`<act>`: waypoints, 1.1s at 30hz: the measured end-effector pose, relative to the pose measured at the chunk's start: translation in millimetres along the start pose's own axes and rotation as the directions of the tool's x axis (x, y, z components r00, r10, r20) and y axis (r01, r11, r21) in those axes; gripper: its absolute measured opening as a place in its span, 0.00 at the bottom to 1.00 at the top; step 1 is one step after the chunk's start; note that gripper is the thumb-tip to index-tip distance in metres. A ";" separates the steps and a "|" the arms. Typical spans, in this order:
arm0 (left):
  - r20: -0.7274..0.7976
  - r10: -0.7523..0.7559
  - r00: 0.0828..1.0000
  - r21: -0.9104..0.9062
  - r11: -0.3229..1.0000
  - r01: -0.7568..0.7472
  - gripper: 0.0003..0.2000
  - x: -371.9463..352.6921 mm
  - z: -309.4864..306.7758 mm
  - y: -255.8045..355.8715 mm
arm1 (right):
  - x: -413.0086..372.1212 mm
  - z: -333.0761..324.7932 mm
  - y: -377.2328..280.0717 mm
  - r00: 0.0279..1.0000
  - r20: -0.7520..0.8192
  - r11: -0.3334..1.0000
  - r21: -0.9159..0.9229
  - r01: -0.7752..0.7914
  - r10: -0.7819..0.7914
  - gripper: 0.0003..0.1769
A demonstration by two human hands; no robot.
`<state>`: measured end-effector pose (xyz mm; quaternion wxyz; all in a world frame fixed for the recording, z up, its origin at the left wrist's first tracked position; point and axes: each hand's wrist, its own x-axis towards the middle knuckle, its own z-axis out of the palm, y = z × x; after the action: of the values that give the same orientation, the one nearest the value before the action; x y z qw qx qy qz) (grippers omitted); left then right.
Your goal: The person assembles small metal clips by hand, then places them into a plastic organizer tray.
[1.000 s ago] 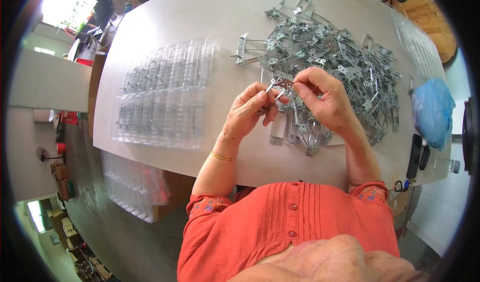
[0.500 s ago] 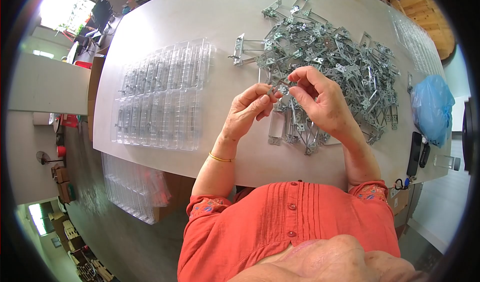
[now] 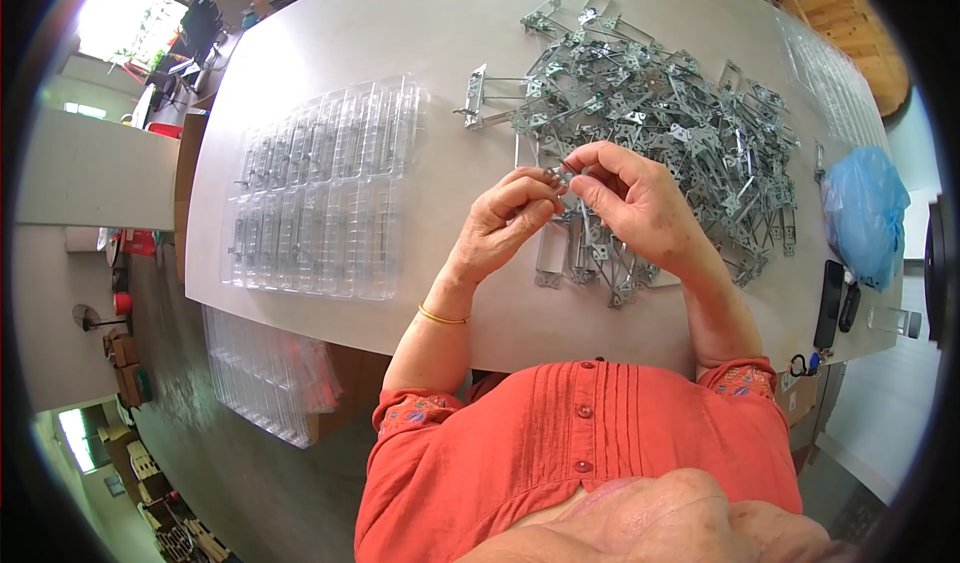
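Our left hand [image 3: 505, 215] pinches small metal part [image 3: 559, 177], fingertips closed on it. Part sits between both hands' fingertips; right hand [image 3: 638, 205] just beside, its hold unclear. Long axis: we can't tell.

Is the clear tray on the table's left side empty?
Not empty: gray pieces show inside the clear tray. Whether every slot is filled, I can't tell.

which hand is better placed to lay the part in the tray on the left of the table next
Left, most likely. The left hand is nearer the tray and appears to pinch the part; the right hand is farther off, by the pile.
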<state>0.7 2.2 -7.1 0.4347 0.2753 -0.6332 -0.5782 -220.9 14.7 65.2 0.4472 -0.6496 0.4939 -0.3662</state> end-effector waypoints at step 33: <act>-0.045 -0.045 0.998 -0.470 0.883 0.019 0.14 -0.7 -4.9 -10.2 | -0.4 2.3 -2.4 0.996 -0.086 0.997 -0.082 -0.006 -0.001 0.07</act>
<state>3.7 -1.4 -17.4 0.4959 0.1881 -0.4579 -0.7134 -218.1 15.9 66.7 0.3989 -0.6505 0.5282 -0.3724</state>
